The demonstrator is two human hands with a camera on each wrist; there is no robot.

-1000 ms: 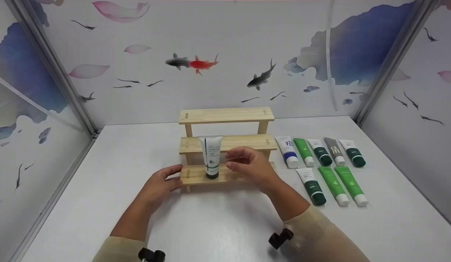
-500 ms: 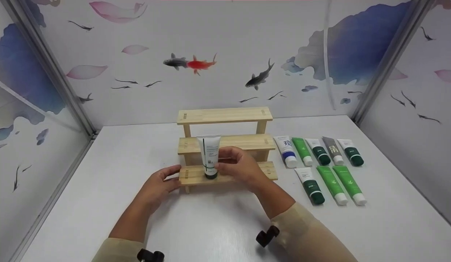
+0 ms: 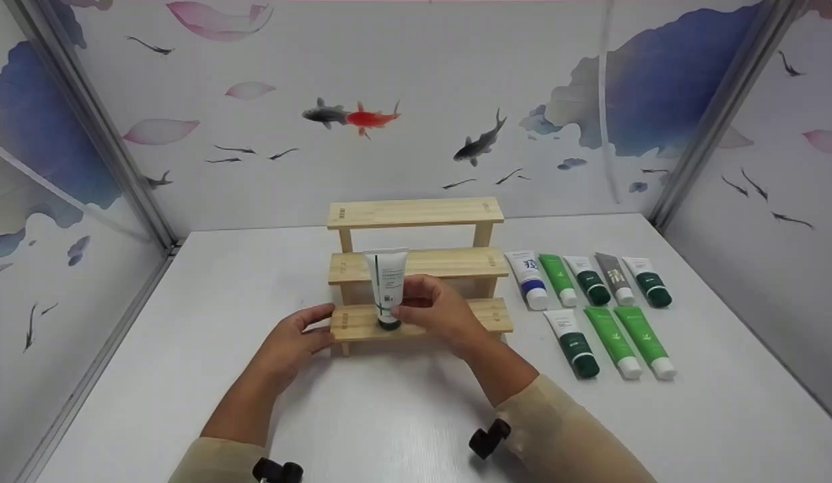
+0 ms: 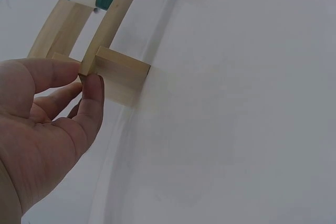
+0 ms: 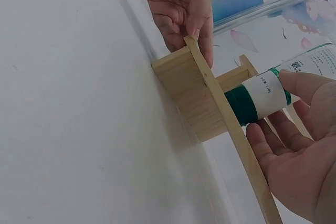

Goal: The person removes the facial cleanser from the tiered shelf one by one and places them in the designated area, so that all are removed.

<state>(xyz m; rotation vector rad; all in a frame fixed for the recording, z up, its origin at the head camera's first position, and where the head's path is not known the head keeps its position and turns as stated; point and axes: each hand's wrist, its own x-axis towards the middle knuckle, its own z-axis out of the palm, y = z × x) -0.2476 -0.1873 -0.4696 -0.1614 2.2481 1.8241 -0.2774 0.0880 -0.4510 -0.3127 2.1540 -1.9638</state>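
A white squeeze tube [image 3: 389,278] with a dark green cap [image 5: 241,104] stands upright, cap down, on the lowest step of the wooden three-tier stand [image 3: 470,315]. My right hand [image 3: 439,312] holds this tube low down from the right. In the right wrist view the thumb lies on the label and the fingers curl behind it, close above the step. My left hand [image 3: 292,342] pinches the left end of the lowest step between thumb and fingers, as the left wrist view also shows at the board's corner [image 4: 86,66].
Right of the stand lie several tubes in two rows: a white and blue tube [image 3: 528,278], a grey tube [image 3: 615,278], green tubes [image 3: 614,342] and white ones with dark green lower parts [image 3: 574,345]. A patterned wall [image 3: 416,168] stands behind the white table [image 3: 362,416].
My right hand has moved left to the tube, and its thumb and fingers have closed on the lower part. The left hand stays at the step's end.
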